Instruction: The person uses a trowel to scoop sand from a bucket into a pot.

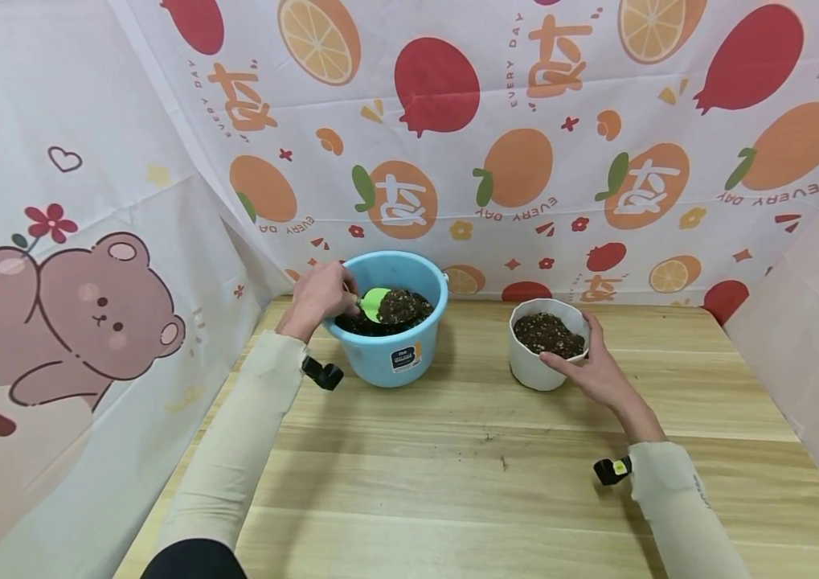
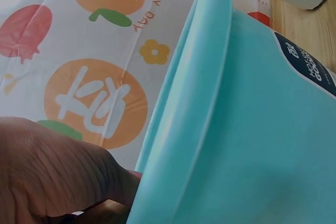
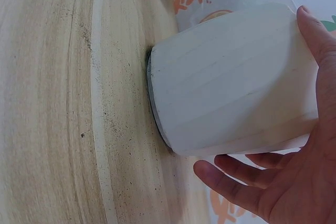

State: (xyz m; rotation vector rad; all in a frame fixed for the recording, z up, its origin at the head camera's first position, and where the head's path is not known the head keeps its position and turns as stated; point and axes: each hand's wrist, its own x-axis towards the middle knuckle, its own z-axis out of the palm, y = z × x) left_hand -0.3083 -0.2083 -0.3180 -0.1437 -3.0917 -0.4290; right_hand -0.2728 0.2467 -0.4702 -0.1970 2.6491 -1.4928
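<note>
My left hand point(image 1: 321, 297) grips the handle of a small green trowel point(image 1: 373, 303) over the mouth of a light blue bucket point(image 1: 373, 359). Dark potting soil point(image 1: 403, 306) is heaped on the trowel's blade, and more lies inside the bucket. In the left wrist view the bucket's wall point(image 2: 273, 129) hides the trowel. To the right, a white flowerpot point(image 1: 534, 370) stands upright, holding dark soil point(image 1: 548, 334). My right hand point(image 1: 603, 371) holds this pot at its right side, thumb at the near rim and fingers around the outside.
The wooden table point(image 1: 416, 482) has a few soil crumbs point(image 1: 503, 461) in front of the pot. A fruit-print cloth point(image 1: 452, 185) hangs right behind the bucket and pot. A bear-print sheet point(image 1: 105, 322) borders the left side, and a pale sheet point(image 1: 814, 322) the right.
</note>
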